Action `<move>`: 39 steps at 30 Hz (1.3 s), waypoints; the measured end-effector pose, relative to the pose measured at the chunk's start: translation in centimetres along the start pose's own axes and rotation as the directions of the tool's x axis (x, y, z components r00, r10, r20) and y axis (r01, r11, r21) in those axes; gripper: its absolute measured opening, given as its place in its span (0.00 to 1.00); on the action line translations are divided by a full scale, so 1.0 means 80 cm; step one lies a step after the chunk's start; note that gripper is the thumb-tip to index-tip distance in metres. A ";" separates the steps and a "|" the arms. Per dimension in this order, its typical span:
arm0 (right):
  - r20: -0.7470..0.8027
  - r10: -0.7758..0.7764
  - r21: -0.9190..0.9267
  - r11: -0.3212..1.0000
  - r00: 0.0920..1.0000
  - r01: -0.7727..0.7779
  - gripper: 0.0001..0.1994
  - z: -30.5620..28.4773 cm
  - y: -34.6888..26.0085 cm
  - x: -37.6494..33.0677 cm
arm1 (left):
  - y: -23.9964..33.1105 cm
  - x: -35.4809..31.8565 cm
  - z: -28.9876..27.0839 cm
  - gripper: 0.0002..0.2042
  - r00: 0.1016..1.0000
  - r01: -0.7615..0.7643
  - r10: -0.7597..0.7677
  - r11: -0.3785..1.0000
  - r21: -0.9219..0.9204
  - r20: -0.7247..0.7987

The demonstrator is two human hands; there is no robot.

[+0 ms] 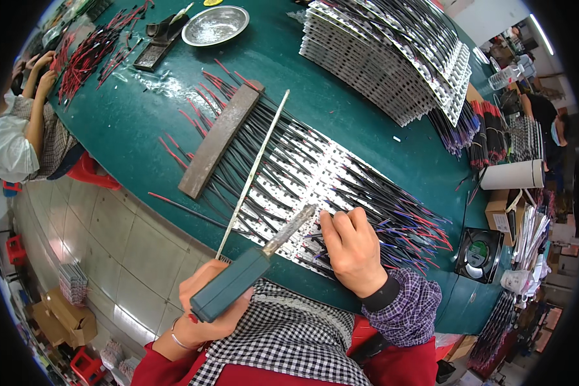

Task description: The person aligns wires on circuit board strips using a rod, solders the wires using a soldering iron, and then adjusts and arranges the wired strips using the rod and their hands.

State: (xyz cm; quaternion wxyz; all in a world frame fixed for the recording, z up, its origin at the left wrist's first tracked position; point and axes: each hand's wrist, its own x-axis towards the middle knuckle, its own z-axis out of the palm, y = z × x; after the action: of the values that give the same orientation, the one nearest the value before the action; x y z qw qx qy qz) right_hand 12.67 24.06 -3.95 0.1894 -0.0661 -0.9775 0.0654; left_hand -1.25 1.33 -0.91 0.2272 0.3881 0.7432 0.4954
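Observation:
My left hand (215, 299) is closed around the green handle of a soldering iron (238, 276). Its metal tip points up and right, over a white perforated circuit-board panel (321, 168). Just right of the tip, my right hand (354, 248) is closed, thumb and fingers pinched low over the panel; what they pinch is hidden. Black wires with red and purple ends (392, 206) fan out beside this hand. On the panel's left half, more black wires (244, 145) lie beneath a brown flat bar (220, 141). A thin pale stick (256, 167) crosses them, its lower end near my left hand.
A tall stack of wired white panels (379, 58) stands at the back right. Far left are a metal dish (215, 26), a dark stand (161, 48) and loose red-black wires (96, 55) beside a co-worker's hands (42, 74). A black fan-like unit (479, 255) sits at the right.

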 end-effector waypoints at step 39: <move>-0.054 0.165 0.112 0.981 0.985 -0.158 0.20 -0.001 -0.015 -0.005 | -0.007 -0.006 0.004 0.14 0.999 0.043 -0.042 0.997 -0.065 0.019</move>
State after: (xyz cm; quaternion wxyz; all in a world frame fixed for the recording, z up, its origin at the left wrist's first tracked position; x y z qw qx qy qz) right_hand 12.94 22.85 -3.83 0.2173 -0.1369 -0.9576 0.1307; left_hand -0.99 1.00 -1.59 0.2568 0.3689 0.7328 0.5108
